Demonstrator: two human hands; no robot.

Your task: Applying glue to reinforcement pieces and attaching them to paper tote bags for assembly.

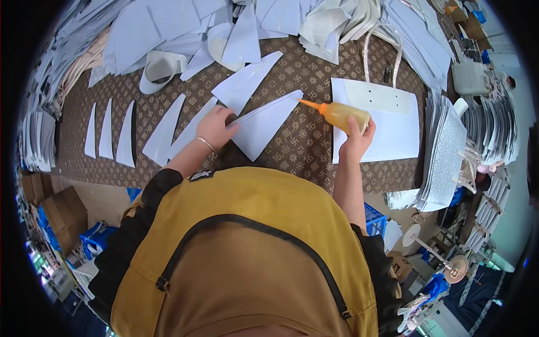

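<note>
My right hand (357, 139) is wrapped round a squeeze bottle (343, 117) of yellowish liquid with an orange nozzle. The nozzle points left, its tip close to the upper right point of a white triangular piece (259, 130). That piece has a narrow folded or doubled strip along its upper edge. At its left corner my left hand (216, 129) holds it, thumb and fingers curled; the exact grip is partly hidden. Another white piece (192, 126) lies partly under my left hand. Just beyond lies a further white pointed piece (247, 81).
Several slim white pieces (126, 135) lie in a row at left on the brown patterned cloth (303, 67). A white bag panel (387, 132) with handles lies at right. Stacks of white sheets (151, 28) line the far edge; quilted white pieces (445, 149) pile at right.
</note>
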